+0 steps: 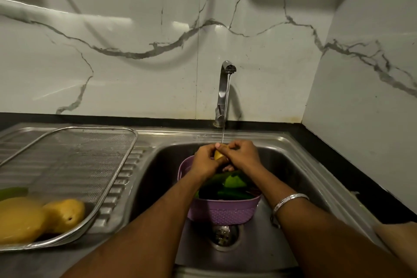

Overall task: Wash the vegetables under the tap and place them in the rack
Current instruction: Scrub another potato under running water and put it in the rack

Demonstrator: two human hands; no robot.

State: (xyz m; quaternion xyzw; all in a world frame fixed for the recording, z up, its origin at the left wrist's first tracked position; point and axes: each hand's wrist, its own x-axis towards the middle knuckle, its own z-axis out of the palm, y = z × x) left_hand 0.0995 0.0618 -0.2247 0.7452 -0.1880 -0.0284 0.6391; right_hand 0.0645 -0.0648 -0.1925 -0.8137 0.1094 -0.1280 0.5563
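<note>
Filling the lower centre of the frame, the steel sink has a thin stream of water running from the tap at the back. At the left, a mesh rack lies on the ribbed drainboard, with two yellow fruits and something green in its lower left corner. A purple basket sits in the basin above the drain, with green vegetables inside. Above the basket, in mid-frame, the left hand and right hand both curl around a small yellow vegetable, gripping it under the stream. A silver bangle circles the right wrist.
</note>
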